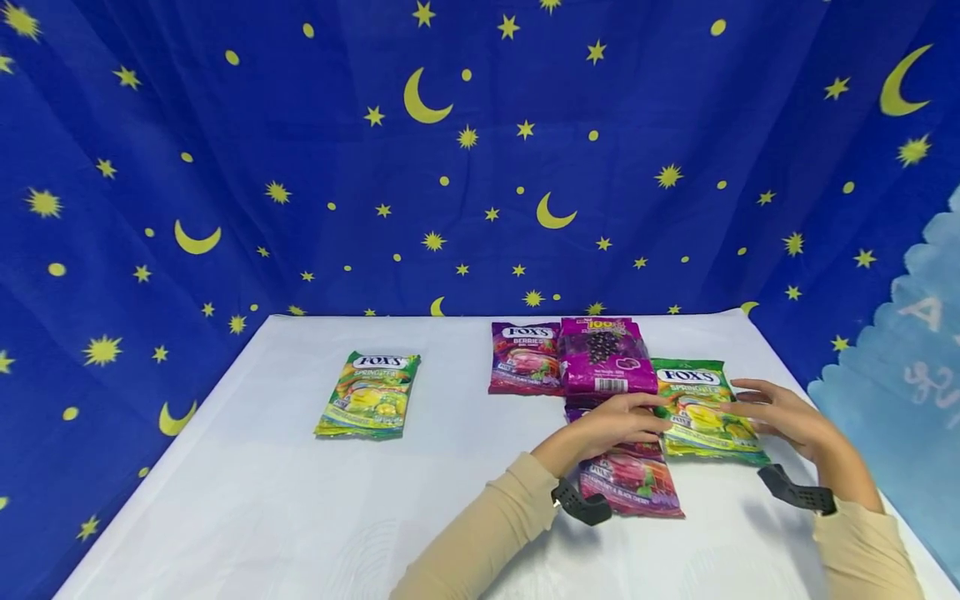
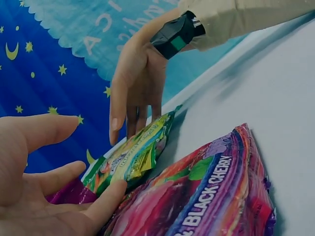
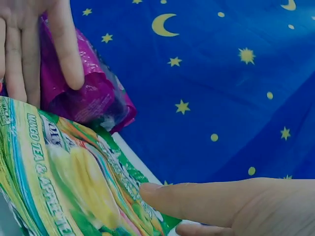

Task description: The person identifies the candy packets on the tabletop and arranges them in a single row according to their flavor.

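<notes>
A green and yellow Fox's candy bag (image 1: 693,400) lies face up at the table's right side, between my two hands. At its left edge is my left hand (image 1: 618,419), fingers extended over a red and purple Fox's berries bag (image 1: 633,483) beneath it. My right hand (image 1: 783,417) reaches to the green bag's right edge. In the right wrist view, a fingertip of the right hand (image 3: 256,201) is right at the edge of the green bag (image 3: 74,182). The left wrist view has both hands with loosely straight fingers, nothing gripped.
Behind the left hand lies a magenta blackcurrant candy bag (image 1: 607,358), beside another Fox's berries bag (image 1: 525,358). A second green Fox's bag (image 1: 367,396) sits alone on the left of the white table (image 1: 450,500). A blue star-patterned cloth (image 1: 337,150) hangs behind.
</notes>
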Demonstrator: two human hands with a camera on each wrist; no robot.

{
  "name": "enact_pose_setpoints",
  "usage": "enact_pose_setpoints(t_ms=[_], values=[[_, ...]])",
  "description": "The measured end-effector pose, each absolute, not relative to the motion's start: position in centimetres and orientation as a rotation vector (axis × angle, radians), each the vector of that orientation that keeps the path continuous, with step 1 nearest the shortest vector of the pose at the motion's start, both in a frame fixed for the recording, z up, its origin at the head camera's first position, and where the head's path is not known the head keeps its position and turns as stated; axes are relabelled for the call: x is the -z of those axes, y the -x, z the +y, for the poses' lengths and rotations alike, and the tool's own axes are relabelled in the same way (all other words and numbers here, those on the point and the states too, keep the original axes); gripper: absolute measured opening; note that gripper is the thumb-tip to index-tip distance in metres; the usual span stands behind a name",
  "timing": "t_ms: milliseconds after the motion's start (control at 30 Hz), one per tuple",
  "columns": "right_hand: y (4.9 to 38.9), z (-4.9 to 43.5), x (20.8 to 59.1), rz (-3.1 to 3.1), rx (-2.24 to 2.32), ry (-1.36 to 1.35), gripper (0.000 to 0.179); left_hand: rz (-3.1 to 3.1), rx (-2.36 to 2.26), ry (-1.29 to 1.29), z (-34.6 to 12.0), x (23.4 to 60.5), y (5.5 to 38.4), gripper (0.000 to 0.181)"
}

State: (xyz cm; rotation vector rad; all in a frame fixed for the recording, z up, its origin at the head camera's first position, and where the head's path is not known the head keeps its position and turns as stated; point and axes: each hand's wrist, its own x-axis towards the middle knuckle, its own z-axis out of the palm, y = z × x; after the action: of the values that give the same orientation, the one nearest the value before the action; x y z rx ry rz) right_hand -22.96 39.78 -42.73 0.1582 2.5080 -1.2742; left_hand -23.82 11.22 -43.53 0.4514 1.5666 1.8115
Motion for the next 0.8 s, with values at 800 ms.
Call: enact_pose_setpoints(t_ms=[800], values=[[22.1,41.7,42.9,1.998,1.636,0.031,0.042,1.595,-1.950,-0.420,11.7,45.1,23.2,0.029]])
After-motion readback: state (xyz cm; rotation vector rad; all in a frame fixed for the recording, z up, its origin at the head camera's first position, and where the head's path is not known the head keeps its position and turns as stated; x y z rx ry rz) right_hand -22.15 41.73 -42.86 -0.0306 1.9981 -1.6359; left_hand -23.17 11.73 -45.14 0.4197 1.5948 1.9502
